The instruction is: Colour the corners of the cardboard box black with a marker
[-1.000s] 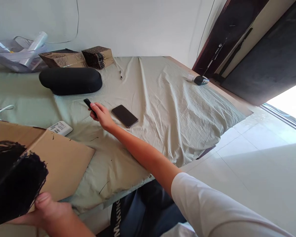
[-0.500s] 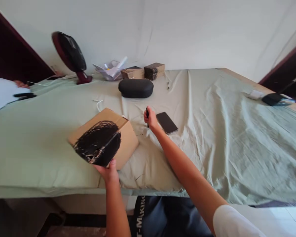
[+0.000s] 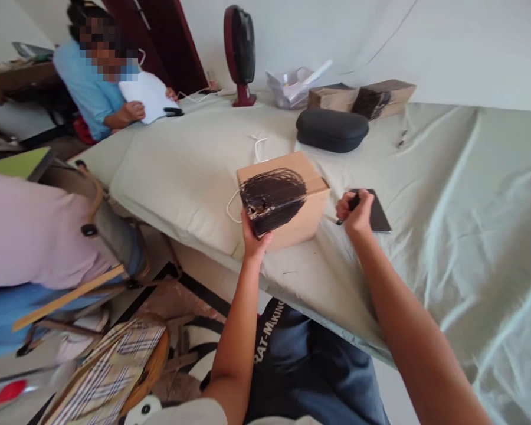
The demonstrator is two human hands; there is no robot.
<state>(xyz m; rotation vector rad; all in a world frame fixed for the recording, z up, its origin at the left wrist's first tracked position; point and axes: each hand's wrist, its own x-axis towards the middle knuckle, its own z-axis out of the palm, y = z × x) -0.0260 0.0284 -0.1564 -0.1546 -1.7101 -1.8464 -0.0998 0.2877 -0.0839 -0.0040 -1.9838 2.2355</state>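
A brown cardboard box [image 3: 312, 221] with a thick black scribbled patch [image 3: 277, 195] over one corner rests on the cloth-covered table. My left hand [image 3: 255, 242] grips it at the lower near corner, thumb on the side and fingers partly hidden behind. To its right, my right hand [image 3: 356, 211] is closed around a slim black marker, whose dark tip pokes out below the fist. A dark phone-like slab [image 3: 380, 215] lies flat on the cloth just beyond and beside that hand, partly covered by it.
Behind the box sit a black hard case [image 3: 331, 130], two smaller cardboard boxes [image 3: 392, 97], a clear plastic basket [image 3: 287, 88] and a fan [image 3: 241, 56]. A white cable [image 3: 259, 147] runs near the box. At the far left a person [image 3: 92, 82] holds white paper; another sits nearer [image 3: 35, 230].
My view has swung left, so the table things appear farther right and the people and stool have come into sight. Both hands keep their holds on the box and marker.
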